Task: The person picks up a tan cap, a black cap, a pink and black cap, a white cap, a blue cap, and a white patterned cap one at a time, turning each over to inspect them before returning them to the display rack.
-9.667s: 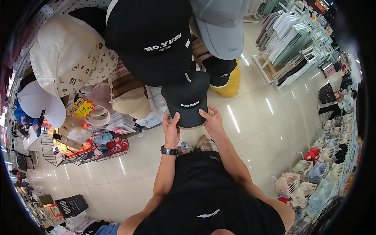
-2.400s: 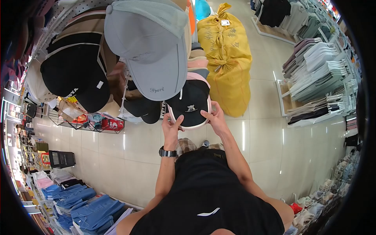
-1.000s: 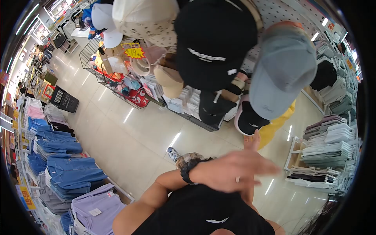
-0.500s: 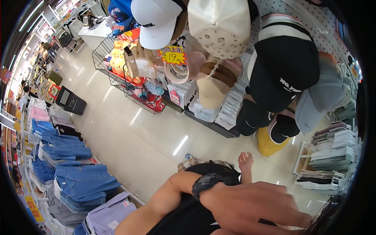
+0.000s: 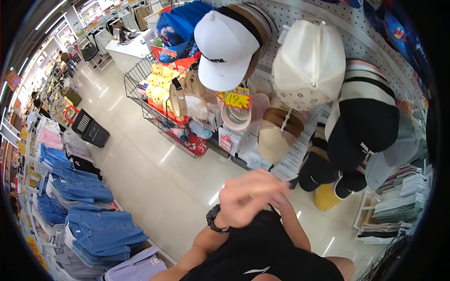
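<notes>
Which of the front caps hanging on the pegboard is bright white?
The white cap, left of the patterned cream cap; dark lettering marks its plain front.

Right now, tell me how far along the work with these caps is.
Looks done: the small black cap with the pale-edged brim, held in both hands earlier, now hangs free of them.
In hand: no cap shows in the blurred left hand or the partly hidden right hand.
Possibly left: the white cap and cream cap, both hanging untouched.
</notes>
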{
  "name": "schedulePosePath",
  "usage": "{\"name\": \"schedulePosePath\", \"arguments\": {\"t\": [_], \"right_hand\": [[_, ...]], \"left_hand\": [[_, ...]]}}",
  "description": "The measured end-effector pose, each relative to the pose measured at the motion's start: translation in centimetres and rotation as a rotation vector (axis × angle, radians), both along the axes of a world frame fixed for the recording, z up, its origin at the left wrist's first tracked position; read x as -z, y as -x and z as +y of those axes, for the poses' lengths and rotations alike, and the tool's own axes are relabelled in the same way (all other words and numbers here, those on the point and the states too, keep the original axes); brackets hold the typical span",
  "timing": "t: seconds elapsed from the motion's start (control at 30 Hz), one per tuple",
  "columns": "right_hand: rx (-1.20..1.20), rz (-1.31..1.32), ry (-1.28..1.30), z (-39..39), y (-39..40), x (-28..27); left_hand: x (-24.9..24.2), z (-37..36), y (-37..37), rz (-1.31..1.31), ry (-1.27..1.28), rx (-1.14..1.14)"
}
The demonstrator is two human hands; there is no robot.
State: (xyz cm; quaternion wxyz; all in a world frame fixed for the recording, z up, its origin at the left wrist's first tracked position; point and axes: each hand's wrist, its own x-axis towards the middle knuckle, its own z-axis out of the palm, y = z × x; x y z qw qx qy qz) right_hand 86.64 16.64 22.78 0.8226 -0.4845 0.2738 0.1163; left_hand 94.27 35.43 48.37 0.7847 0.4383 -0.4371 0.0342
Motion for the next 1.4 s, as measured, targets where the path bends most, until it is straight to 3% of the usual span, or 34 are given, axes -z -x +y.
{"name": "schedulePosePath", "arguments": {"t": [0.03, 0.1, 0.23, 0.37, 0.43, 0.47, 0.5, 0.57, 0.7, 0.87, 1.03, 1.1, 1.17, 1.23, 1.3, 1.4], "right_hand": [[-0.069, -0.044, -0.025, 0.1, -1.6, -0.2], [-0.192, -0.097, -0.022, 0.3, -5.1, -0.6], [-0.252, -0.378, 0.123, 2.0, -12.3, -8.5], [-0.050, -0.566, 0.207, 2.7, -17.9, -14.8], [0.235, -0.807, 0.425, 3.2, -20.3, -17.4], [0.402, -0.853, 0.708, 3.6, -21.4, -18.6], [0.416, -0.856, 0.711, 3.5, -22.4, -19.7], [0.636, -1.155, 1.101, 3.5, -23.9, -21.6], [0.776, -1.423, 0.948, 4.4, -26.8, -25.5], [1.202, -1.218, 0.939, 7.0, -29.2, -25.5], [1.364, -0.958, 1.176, 7.5, -31.3, -21.8], [1.331, -0.745, 1.139, 8.4, -31.2, -21.1], [1.231, -0.674, 0.919, 9.9, -30.6, -21.2], [1.236, -0.684, 0.844, 10.1, -30.5, -20.4], [1.034, -0.664, 0.662, 10.6, -29.9, -19.9], [0.952, -0.662, 0.619, 11.4, -29.3, -20.0]], "left_hand": [[0.9, 0.1, -1.5, -0.014, 0.000, -0.004], [2.2, 0.4, -4.8, 0.248, -0.106, -0.210], [3.2, 1.2, -13.0, 0.419, -0.159, -0.449], [3.8, 1.6, -20.6, 0.393, -0.127, -0.566], [3.8, 1.5, -23.6, 0.485, -0.069, -0.606], [3.6, 1.4, -24.8, 0.511, -0.086, -0.600], [3.6, 1.4, -26.0, 0.503, -0.088, -0.589], [4.1, 1.4, -28.3, 0.561, -0.033, -0.498], [4.5, 1.2, -32.4, 0.592, -0.054, -0.355], [4.7, 0.7, -36.9, 0.553, -0.078, -0.141], [4.2, 2.1, -38.1, 0.610, -0.160, 0.111], [4.3, 2.5, -38.2, 0.663, -0.161, 0.166], [5.1, 3.0, -38.5, 0.639, -0.165, 0.258], [5.2, 2.9, -38.6, 0.635, -0.109, 0.345], [5.3, 2.8, -38.5, 0.649, -0.084, 0.381], [4.9, 3.2, -38.1, 0.687, 0.009, 0.415]]}}
